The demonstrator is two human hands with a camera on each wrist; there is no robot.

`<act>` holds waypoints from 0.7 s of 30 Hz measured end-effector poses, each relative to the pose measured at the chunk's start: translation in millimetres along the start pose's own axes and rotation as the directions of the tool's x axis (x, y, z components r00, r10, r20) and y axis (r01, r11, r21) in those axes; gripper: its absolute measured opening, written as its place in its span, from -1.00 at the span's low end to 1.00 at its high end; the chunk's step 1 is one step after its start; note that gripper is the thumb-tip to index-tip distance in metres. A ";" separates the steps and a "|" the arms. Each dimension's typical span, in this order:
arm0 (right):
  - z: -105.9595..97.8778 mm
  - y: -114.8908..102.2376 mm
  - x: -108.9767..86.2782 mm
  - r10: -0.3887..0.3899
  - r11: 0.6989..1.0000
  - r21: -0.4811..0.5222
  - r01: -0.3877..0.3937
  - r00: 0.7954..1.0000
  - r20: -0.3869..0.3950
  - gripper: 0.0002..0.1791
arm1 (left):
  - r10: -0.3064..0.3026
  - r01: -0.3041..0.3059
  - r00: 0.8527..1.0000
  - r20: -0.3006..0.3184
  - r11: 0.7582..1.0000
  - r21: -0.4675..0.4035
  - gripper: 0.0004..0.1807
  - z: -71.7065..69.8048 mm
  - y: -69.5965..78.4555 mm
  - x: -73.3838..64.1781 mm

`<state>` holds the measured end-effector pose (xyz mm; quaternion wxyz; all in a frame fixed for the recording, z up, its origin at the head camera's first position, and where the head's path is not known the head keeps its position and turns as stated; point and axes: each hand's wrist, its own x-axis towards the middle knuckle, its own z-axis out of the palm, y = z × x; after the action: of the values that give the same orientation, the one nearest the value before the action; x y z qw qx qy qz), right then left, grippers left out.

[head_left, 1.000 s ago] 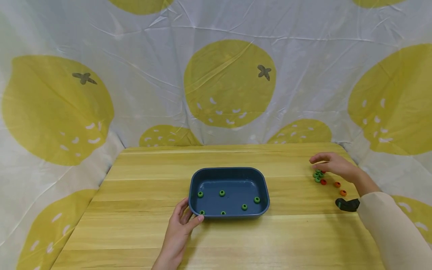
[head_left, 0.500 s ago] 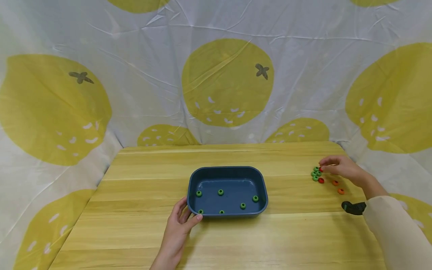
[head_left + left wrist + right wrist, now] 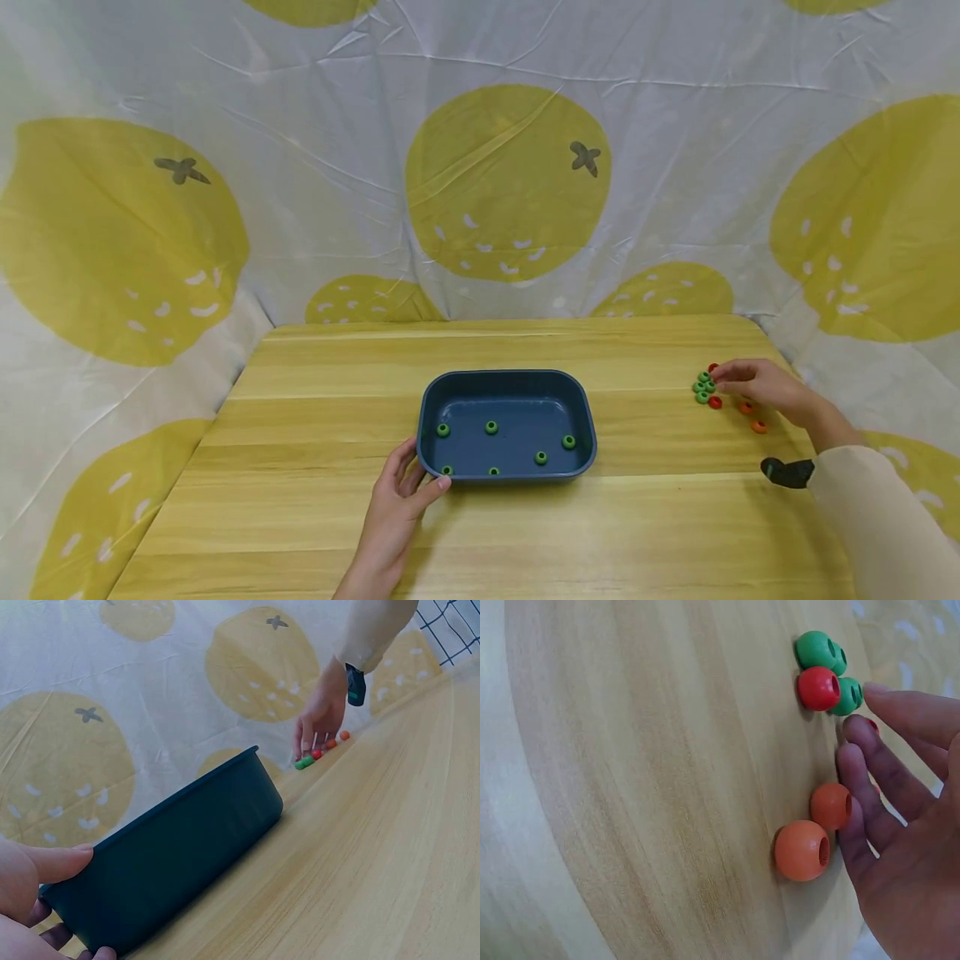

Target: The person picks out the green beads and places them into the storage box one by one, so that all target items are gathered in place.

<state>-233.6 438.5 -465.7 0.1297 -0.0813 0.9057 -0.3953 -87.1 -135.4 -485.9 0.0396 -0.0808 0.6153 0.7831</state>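
Note:
A dark blue rectangular plastic tub (image 3: 507,481) stands mid-table with several green beads (image 3: 491,427) spread over its floor. My left hand (image 3: 395,507) grips its near left corner, thumb at the rim and fingers against the wall below, as the left wrist view shows. At the right, my right hand (image 3: 772,389) hovers low beside a cluster of loose green beads (image 3: 815,651). Its fingertips are right at one green bead, with a gap between them. A red bead (image 3: 819,688) adjoins the cluster, and another red bead (image 3: 713,367) lies behind it.
Two orange beads (image 3: 802,850) lie on the wooden table (image 3: 660,533) under the right palm. A black strap-like device (image 3: 787,472) is at the right wrist, by the sleeve. A lemon-print curtain (image 3: 510,183) hangs behind the table's far edge.
My right hand has shifted right, then slightly nearer, going from the far red bead to the green beads. That red bead now lies uncovered slightly farther back. The left hand keeps its grip.

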 end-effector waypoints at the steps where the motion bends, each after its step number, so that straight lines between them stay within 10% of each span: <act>1: 0.5 0.7 0.3 -0.002 1.000 -0.004 0.002 1.000 0.005 -0.54 | -0.001 0.001 1.000 -0.001 1.000 0.001 -0.15 0.1 0.0 0.0; 21: 8.7 11.7 9.6 0.034 0.996 0.081 -0.035 0.999 0.017 -0.57 | 0.011 -0.011 1.000 0.008 1.000 -0.010 -0.14 -0.9 0.9 -0.3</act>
<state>-240.8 437.9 -481.7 0.1468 -0.0634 0.8891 -0.4289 -86.8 -136.5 -485.2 0.0371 -0.0746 0.6115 0.7868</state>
